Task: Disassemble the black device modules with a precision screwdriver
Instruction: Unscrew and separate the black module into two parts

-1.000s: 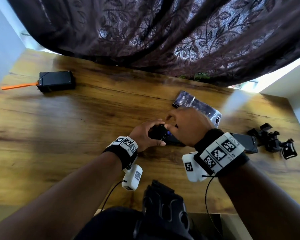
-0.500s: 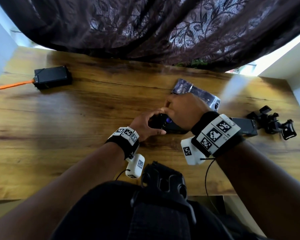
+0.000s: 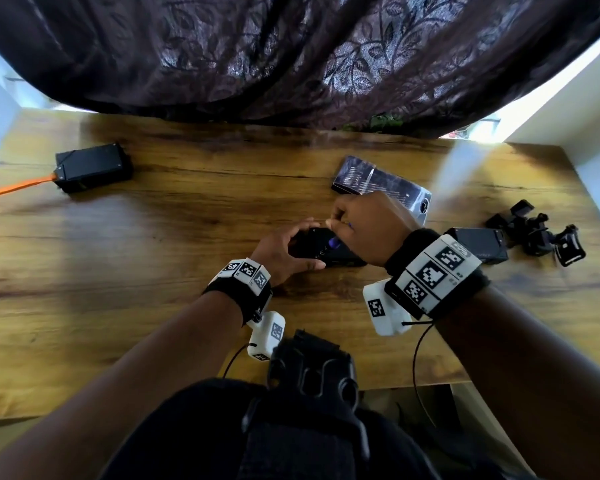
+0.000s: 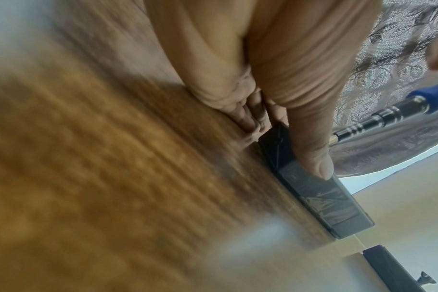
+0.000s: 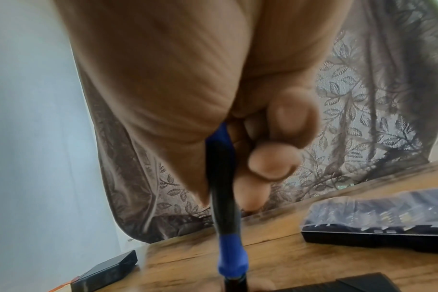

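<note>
- A black module (image 3: 329, 252) is lying flat on the wooden table (image 3: 153, 271), near the front centre.
- The module is gripped by the left hand (image 3: 281, 252): thumb along its near side face, fingers curled round its far end, as seen in the left wrist view (image 4: 310, 189).
- A screwdriver (image 3: 331, 245) with blue and black handle is held in the right hand (image 3: 368, 226), fingers and thumb curled round the handle (image 5: 228, 197).
- The metal shaft is angled down towards the module's top; the tip contact is hidden.
- A second module (image 3: 478, 244) is lying just right of the right wrist, on the table.
- A third module (image 3: 90, 166) with an orange strip (image 3: 18, 187) at its end is set at the far left, well apart.
- A clear-lidded bit case (image 3: 385, 185) is lying just behind the right hand.
- A cluster of black mounts (image 3: 537, 237) is seen at the far right.
- A dark patterned curtain (image 3: 291, 57) hangs behind the table.
</note>
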### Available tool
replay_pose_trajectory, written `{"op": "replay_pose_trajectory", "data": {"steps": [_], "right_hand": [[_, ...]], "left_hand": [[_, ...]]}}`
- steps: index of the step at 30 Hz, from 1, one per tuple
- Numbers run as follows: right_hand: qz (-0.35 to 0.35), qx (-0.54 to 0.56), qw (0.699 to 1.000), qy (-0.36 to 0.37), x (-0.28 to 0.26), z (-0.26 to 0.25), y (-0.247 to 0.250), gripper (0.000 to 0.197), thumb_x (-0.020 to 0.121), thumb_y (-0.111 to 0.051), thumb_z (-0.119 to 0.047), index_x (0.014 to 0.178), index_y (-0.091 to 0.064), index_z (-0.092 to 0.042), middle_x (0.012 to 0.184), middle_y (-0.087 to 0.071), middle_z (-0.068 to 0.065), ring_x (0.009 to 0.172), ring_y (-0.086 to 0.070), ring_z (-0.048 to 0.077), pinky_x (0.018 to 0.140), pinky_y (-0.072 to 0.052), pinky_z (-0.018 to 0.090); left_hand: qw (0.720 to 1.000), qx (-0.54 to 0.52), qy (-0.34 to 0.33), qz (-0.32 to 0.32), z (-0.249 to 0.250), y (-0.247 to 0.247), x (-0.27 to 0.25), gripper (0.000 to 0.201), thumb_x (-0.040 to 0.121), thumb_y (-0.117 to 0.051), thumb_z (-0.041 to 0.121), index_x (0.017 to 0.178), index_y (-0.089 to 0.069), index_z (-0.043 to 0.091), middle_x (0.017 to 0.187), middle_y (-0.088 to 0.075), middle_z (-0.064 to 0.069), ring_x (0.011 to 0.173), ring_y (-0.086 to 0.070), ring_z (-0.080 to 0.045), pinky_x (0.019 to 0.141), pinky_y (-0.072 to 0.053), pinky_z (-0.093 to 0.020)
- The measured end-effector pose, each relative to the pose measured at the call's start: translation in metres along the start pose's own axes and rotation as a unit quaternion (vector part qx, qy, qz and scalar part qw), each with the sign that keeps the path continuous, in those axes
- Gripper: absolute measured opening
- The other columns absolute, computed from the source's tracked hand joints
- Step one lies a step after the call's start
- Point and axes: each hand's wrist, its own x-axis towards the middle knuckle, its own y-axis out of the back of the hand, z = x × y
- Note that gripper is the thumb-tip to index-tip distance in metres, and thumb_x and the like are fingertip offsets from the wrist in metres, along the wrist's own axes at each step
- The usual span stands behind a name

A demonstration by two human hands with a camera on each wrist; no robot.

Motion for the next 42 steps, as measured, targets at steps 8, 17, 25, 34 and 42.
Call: {"op": "replay_pose_trajectory", "data": {"steps": [8, 17, 25, 34, 42], "right_hand": [[-0.071, 0.033, 0.995, 0.062, -0.005, 0.006, 0.009, 0.044, 0.084, -0.070, -0.016, 0.125, -0.056, -0.025, 0.105, -0.045, -0.009, 0.097, -0.049, 0.012, 0.081, -0.041, 0.028], [-0.042, -0.016, 0.999, 0.031, 0.004, -0.001, 0.006, 0.014, 0.097, -0.059, -0.039, 0.103, -0.062, -0.027, 0.078, -0.058, -0.011, 0.077, -0.058, 0.017, 0.067, -0.043, 0.030], [-0.095, -0.039, 0.990, 0.100, 0.011, -0.005, 0.010, 0.037, 0.085, -0.073, -0.020, 0.119, -0.060, -0.025, 0.108, -0.059, -0.004, 0.099, -0.055, 0.015, 0.084, -0.051, 0.035], [-0.063, -0.030, 0.997, 0.018, 0.013, 0.000, 0.009, 0.021, 0.096, -0.062, -0.043, 0.090, -0.068, -0.023, 0.081, -0.065, -0.005, 0.082, -0.063, 0.017, 0.067, -0.042, 0.029], [-0.107, -0.052, 0.990, 0.071, 0.008, 0.008, 0.018, 0.046, 0.087, -0.075, -0.027, 0.129, -0.058, -0.025, 0.123, -0.048, -0.002, 0.112, -0.050, 0.015, 0.088, -0.043, 0.027]], "left_hand": [[1.000, -0.001, 0.003, 0.003, -0.003, -0.001, 0.002, 0.084, 0.069, -0.091, 0.044, 0.142, -0.050, 0.044, 0.150, -0.048, 0.023, 0.138, -0.046, -0.005, 0.117, -0.040, -0.039], [1.000, -0.011, 0.011, 0.005, -0.003, -0.002, 0.000, 0.084, 0.070, -0.091, 0.043, 0.142, -0.050, 0.043, 0.148, -0.051, 0.020, 0.136, -0.048, -0.006, 0.115, -0.042, -0.036], [1.000, 0.004, 0.018, 0.007, -0.002, -0.002, 0.002, 0.085, 0.069, -0.091, 0.046, 0.143, -0.049, 0.044, 0.143, -0.057, 0.014, 0.131, -0.052, -0.009, 0.111, -0.046, -0.038], [1.000, -0.005, -0.005, -0.002, -0.006, -0.002, 0.003, 0.081, 0.071, -0.090, 0.042, 0.142, -0.050, 0.042, 0.153, -0.045, 0.022, 0.139, -0.044, -0.006, 0.116, -0.040, -0.035], [1.000, -0.011, -0.015, 0.007, -0.015, -0.003, 0.008, 0.080, 0.068, -0.092, 0.043, 0.137, -0.053, 0.047, 0.151, -0.046, 0.026, 0.137, -0.045, -0.001, 0.117, -0.039, -0.035]]}}
